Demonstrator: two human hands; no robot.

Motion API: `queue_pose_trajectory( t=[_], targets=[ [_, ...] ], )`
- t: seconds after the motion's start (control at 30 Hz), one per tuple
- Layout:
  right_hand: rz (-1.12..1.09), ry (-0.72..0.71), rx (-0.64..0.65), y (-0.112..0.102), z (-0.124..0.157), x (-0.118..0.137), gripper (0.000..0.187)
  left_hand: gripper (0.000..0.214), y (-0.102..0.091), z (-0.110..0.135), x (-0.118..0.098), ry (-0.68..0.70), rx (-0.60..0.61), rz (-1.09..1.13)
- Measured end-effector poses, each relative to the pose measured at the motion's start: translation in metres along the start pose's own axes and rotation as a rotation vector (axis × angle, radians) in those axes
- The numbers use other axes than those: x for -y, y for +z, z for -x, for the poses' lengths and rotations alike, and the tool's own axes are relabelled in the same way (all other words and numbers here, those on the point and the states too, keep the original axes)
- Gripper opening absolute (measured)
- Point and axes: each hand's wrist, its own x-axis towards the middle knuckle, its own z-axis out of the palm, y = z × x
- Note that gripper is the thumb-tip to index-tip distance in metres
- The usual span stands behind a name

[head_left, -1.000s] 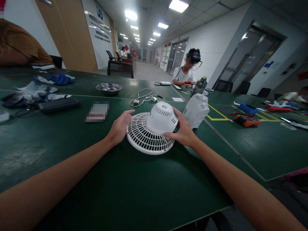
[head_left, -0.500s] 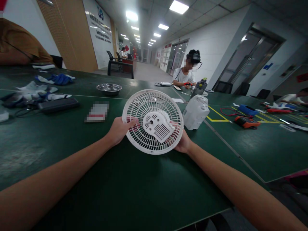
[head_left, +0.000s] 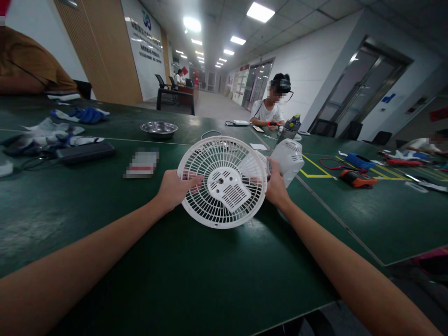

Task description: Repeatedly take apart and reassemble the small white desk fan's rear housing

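Note:
A round white fan grille [head_left: 224, 221] is held tilted above the green table, its slotted hub plate facing me. My left hand [head_left: 173, 189] is closed on its left rim, thumb in front and fingers seen through the bars behind. At the right edge, my right hand [head_left: 276, 186] grips a white rounded fan motor housing [head_left: 262, 161], partly hidden behind the grille. The hole in the middle of the hub shows no shaft. Just beyond my right hand stands a white plastic fan base [head_left: 292, 156]. A thin cable [head_left: 211, 132] loops above the grille's top edge.
A metal bowl [head_left: 159, 129] and a blurred-out flat item [head_left: 142, 163] lie to the left. Gloves [head_left: 52, 133] and a dark case [head_left: 86, 152] sit farther left. A bottle [head_left: 290, 127] stands behind the base. An orange multimeter [head_left: 357, 178] lies right. A person [head_left: 268, 109] sits opposite.
My right hand has moved right and up, drawing the motor housing away from behind the hub. The shaft has left the hub hole. The grille has dropped slightly; my left hand keeps its grip.

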Motion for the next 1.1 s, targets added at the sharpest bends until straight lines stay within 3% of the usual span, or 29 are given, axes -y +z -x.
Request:
queue_pose_trajectory(
  t=[0.07,0.17,0.27,0.4,0.53,0.6,0.73,0.8,1.0,1.1],
  targets=[
    [0.175,0.009,-0.051,-0.007,-0.003,-0.003,0.088,0.022,0.0,-0.001,0.0,-0.041,-0.016,0.023],
    [0.318,-0.021,-0.012,-0.007,-0.003,-0.005,0.084,0.018,-0.001,-0.003,0.0,-0.054,-0.045,0.056],
    [0.363,-0.067,-0.031,-0.006,-0.004,-0.003,0.066,0.019,-0.003,-0.004,0.0,-0.048,-0.032,0.071],
    [0.438,-0.223,-0.315,-0.02,-0.008,0.002,0.044,0.021,-0.006,-0.005,0.002,-0.057,0.004,0.052],
    [0.53,-0.143,-0.63,-0.04,-0.017,-0.005,0.064,0.022,-0.006,-0.005,0.003,-0.055,0.001,0.06],
    [0.46,-0.023,-0.647,-0.045,-0.02,-0.017,0.08,0.022,-0.005,-0.006,0.002,-0.058,-0.006,0.078],
    [0.195,0.214,-0.479,-0.044,-0.023,-0.045,0.102,0.02,-0.005,-0.006,0.003,-0.063,0.006,0.077],
    [0.128,0.29,-0.46,-0.041,-0.024,-0.058,0.105,0.021,-0.006,-0.006,0.005,-0.05,0.024,0.068],
    [-0.045,0.36,-0.722,-0.039,-0.036,-0.069,0.096,0.022,-0.008,-0.007,0.007,-0.052,0.045,0.076],
    [-0.141,0.234,-0.834,-0.042,-0.041,-0.054,0.088,0.022,-0.007,-0.007,0.006,-0.055,0.029,0.071]
  ],
)
